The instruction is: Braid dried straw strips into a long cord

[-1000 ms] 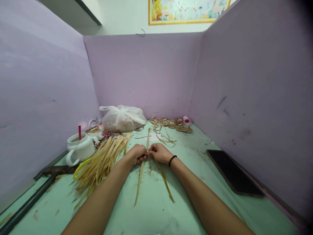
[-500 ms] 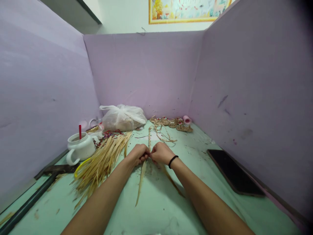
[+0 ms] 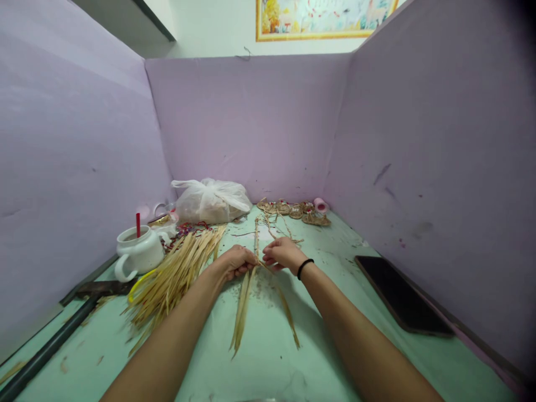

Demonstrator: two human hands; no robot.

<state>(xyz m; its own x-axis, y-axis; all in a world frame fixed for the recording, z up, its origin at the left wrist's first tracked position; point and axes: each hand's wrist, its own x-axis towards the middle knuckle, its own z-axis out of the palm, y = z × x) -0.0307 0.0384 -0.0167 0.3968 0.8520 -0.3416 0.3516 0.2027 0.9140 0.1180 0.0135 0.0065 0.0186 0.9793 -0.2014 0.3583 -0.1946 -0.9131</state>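
Observation:
My left hand (image 3: 237,261) pinches a narrow braid of straw-coloured fibre (image 3: 257,234) at its near end, over the green tabletop. The braid runs away from me, straight toward the back. Below my left fingertips, loose flat strands (image 3: 240,318) hang toward me. Another strand (image 3: 290,319) slants off to the right, under my right hand (image 3: 285,254). That hand has a black band on the wrist; its fingers are apart and slightly bent, just right of the pinched spot. Whether a fingertip touches the strand is hard to see.
Left of my arm lies a bundle of dry strands (image 3: 180,268) on a yellow-rimmed thing, beside a white pot (image 3: 140,251) and a hammer-like tool (image 3: 54,335). At the back are a tied plastic bag (image 3: 211,202) and woven pieces (image 3: 316,219). A black tablet (image 3: 400,293) lies right.
My right hand has come away from the left and its fingers have spread. The loose strands below have shifted: more hang on the left side, and the right one has swung inward.

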